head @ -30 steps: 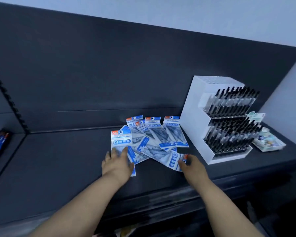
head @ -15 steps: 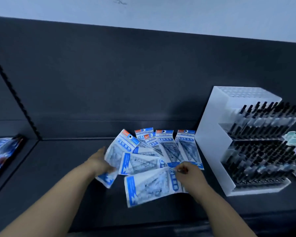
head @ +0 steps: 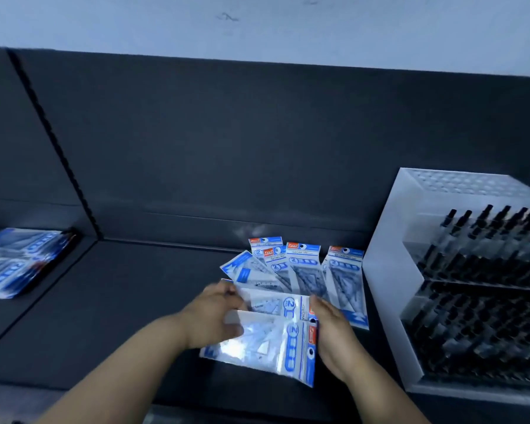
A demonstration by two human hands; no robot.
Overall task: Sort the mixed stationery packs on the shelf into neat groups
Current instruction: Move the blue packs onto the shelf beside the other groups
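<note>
Being pinched at opposite ends by the left hand (head: 211,316) and right hand (head: 331,328) (each curled round an edge), two sideways packs (head: 266,338) are being held at the shelf (head: 120,301) front, seemingly so their edges align, just before the fanned packs (head: 303,270).

A stationery shop is shown. A dark retail shelf (head: 104,301) is backed by a matching dark panel, and its bays are divided by a notched upright strip (head: 55,142) of the kind used in shop fittings. Sealed blue-and-white stationery packs (head: 303,270), each topped by a printed header card, are fanned out on the shelf. Beside them, a white tiered display stand (head: 386,270) is filled with rows of black-capped pens (head: 487,270). A further stack of similar packs (head: 16,261) is seen in the neighbouring bay to the left.
</note>
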